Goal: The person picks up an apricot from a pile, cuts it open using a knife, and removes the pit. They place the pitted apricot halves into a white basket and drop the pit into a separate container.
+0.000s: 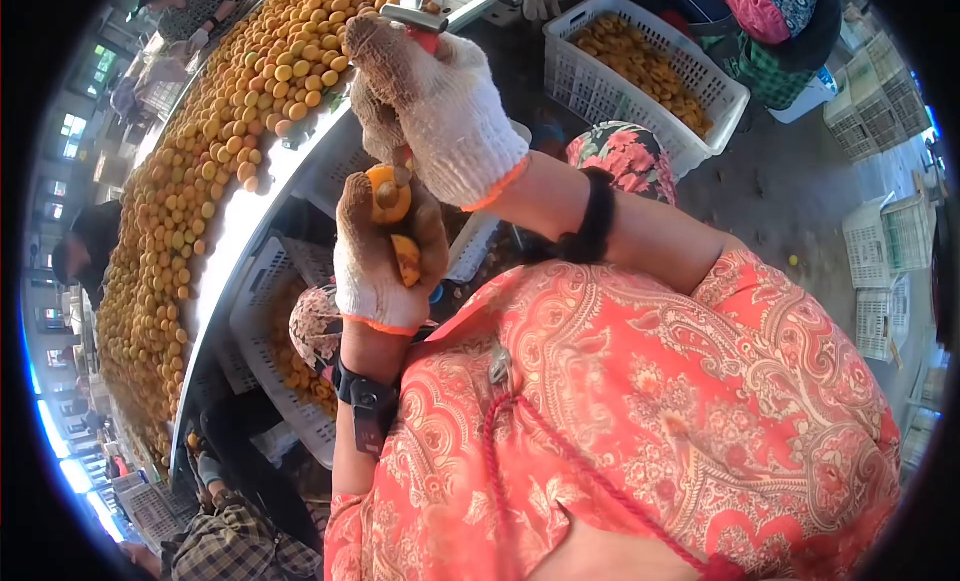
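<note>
My left hand (385, 261), in a white knit glove stained brown, is closed around a split apricot (390, 193) with its brown pit showing. Another orange apricot piece (405, 259) sits lower in the same palm. Just above, my right hand (430, 111), gloved alike, grips a hand tool (415, 21) with a grey end and a red part sticking out past the thumb side. The tool's lower end is mostly hidden by the fingers, and I cannot tell its exact kind. Right fingertips are close over the split fruit.
A long metal table (225, 226) heaped with whole apricots (270, 76) curves along the left. White crates of apricot pieces stand below it (290, 421) and at upper right (575, 81). Other people work around the table and crates. Stacked crates (880, 231) line the right side.
</note>
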`<state>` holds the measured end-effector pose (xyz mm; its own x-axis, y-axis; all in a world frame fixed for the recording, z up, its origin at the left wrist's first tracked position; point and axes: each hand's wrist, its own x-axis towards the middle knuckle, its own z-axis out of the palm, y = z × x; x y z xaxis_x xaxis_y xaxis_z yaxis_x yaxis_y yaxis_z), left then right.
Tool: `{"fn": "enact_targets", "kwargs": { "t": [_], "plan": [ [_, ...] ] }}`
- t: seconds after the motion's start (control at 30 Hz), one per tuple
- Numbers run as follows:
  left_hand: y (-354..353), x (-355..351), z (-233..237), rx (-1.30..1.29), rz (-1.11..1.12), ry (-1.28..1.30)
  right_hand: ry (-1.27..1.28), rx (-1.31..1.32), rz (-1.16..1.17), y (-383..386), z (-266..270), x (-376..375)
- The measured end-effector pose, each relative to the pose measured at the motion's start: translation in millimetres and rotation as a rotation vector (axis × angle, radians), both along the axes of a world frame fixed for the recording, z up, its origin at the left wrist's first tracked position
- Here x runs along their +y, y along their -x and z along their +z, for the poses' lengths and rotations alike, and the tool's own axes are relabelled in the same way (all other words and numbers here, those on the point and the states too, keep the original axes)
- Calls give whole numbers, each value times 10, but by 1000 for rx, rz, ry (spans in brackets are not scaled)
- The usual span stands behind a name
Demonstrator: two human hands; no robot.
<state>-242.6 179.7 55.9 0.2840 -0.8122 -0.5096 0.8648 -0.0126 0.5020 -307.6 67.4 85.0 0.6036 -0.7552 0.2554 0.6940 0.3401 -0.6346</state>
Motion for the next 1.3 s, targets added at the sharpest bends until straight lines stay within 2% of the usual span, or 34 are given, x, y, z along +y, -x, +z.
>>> {"fn": "enact_targets", "kwargs": {
  "t": [0.1,0.17,0.2,0.27,0.4,0.47,0.5,0.63,0.7,0.73,0.77,0.8,0.83,0.87,0.9,0.93,0.97,1.0,1.03,1.07,1.1,1.13,1.2,1.23,1.27,1.3],
  "plan": [
    [-22,20,-105,-145,-67,28,-9,46,0,17,-27,-16],
    [37,14,-106,-296,-10,-22,-29,51,-23,0,-42,-21],
    [53,12,-124,-297,-13,-22,-46,55,-43,-4,-44,-30],
    [74,14,-170,-215,-42,148,-27,52,-69,-1,-34,-32],
    [282,-81,-3,-137,74,110,0,99,-143,-41,4,-38],
    [334,-147,30,-212,244,-7,-87,63,-101,-30,45,-62],
    [301,-137,-47,-254,203,86,-183,36,-59,-21,54,-70],
    [263,-210,-148,-423,239,137,-240,73,-43,-25,-32,-145],
    [239,-208,-68,-243,173,67,-200,-196,261,-61,-598,-523],
    [20,-110,-381,-226,-120,438,-186,-360,468,-224,-787,-628],
    [41,-86,-720,258,89,177,-468,-485,750,-179,-957,-761],
    [-197,16,-1233,429,-177,516,-326,-295,510,27,-447,-462],
    [90,185,-783,199,-87,238,-128,-203,484,-24,-522,-579],
    [114,-150,-545,241,-12,199,-266,-260,527,-65,-598,-641],
    [220,-266,-210,124,68,146,-218,-117,386,-51,-524,-646],
    [223,-330,-199,102,87,163,-199,-38,406,-40,-473,-672],
    [243,-361,-209,-15,149,156,-175,-83,404,-81,-667,-909],
    [225,-419,-244,-117,201,144,-193,-42,283,-69,-548,-808],
    [36,-539,-379,-135,246,123,-223,63,67,-107,-415,-706],
    [-124,-565,-491,-151,289,97,-108,141,109,-69,-484,-793],
    [-237,-465,-373,-165,361,38,72,264,62,-85,-626,-850],
    [-345,-385,-341,-172,403,42,257,378,0,-158,-654,-772],
    [-488,-231,-342,-242,460,95,434,436,39,-398,-753,-411],
    [-444,-125,-271,-380,487,19,567,413,288,-490,-913,-371],
    [-456,-29,-410,-544,468,72,687,507,309,-587,-1079,-269],
    [-465,44,-416,-596,503,4,696,506,301,-700,-1176,-153]
  ]
}}
